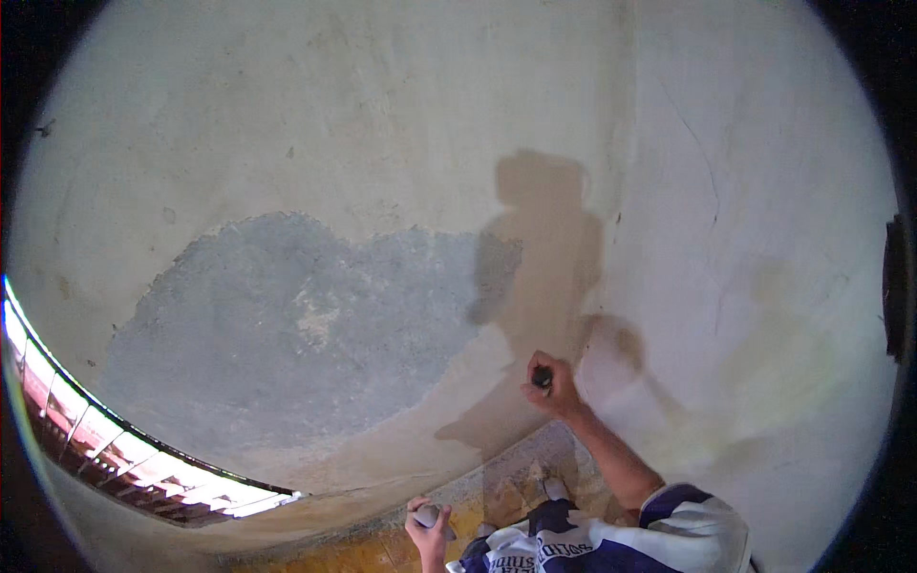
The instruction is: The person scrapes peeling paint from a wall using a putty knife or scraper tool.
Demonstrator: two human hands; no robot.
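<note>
My right hand (562, 390) is raised close to the wall near the corner. Its fingers are wrapped round a dark handle (542, 376), seen end-on; whatever the handle belongs to is hidden by the hand. Lower down and to the left, my left hand (435, 541) grips a smooth greyish lump (426, 516), with the thumb on one side and fingers on the other. In front of both hands stands a pale wall (401, 124) with a large rough grey patch (258, 315), where the surface coat is gone. A lighter mottled spot lies inside the patch.
A second whitish wall (764, 172) meets the first at a corner on the right and carries a thin crack. At lower left is a bright barred window (124, 449). Below me is a yellowish-brown floor (382, 549). A dark object (895, 286) sits at the far right edge.
</note>
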